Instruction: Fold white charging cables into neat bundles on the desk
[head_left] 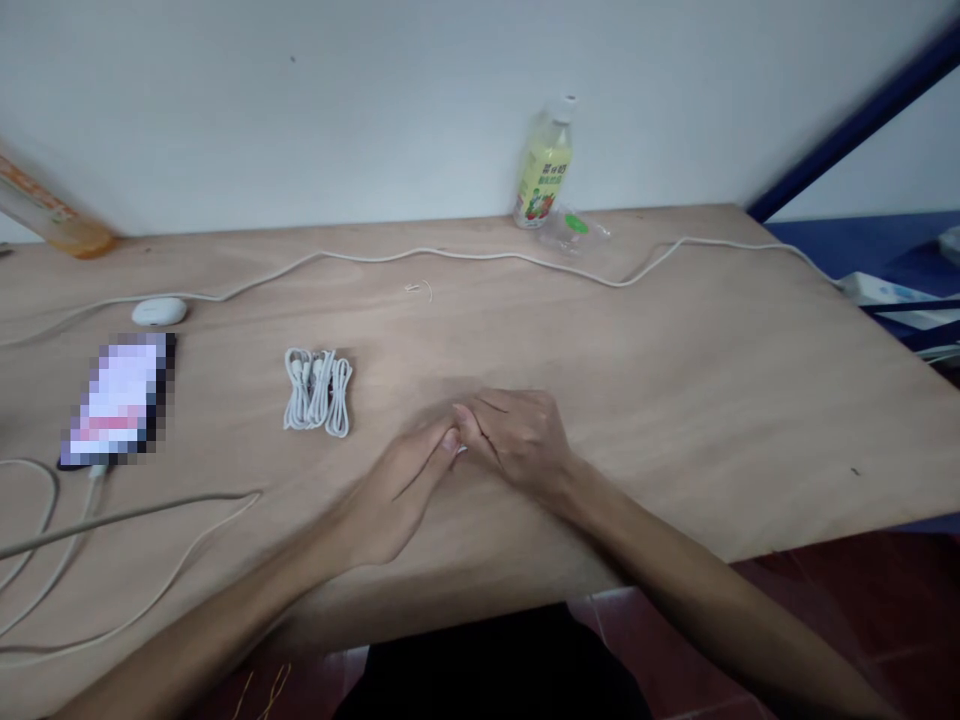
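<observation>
My left hand [409, 485] and my right hand [521, 435] meet above the middle of the wooden table, thumbs almost touching. Both are closed, with the fingers curled under and mostly out of sight. A tiny white bit [462, 450] shows just below the thumbs; what it belongs to is hidden by the hands. To the left of them, several coiled white cables [318, 392] lie side by side in bundles on the tabletop.
A phone [116, 395] with a plugged-in cable and a white earbud case [159, 311] lie on the left. A long white cord [450, 254] crosses the back. Against the wall stand a yellow drink bottle [546, 170], beside clear plastic packaging [574, 230], and an orange-bottomed bottle [79, 238].
</observation>
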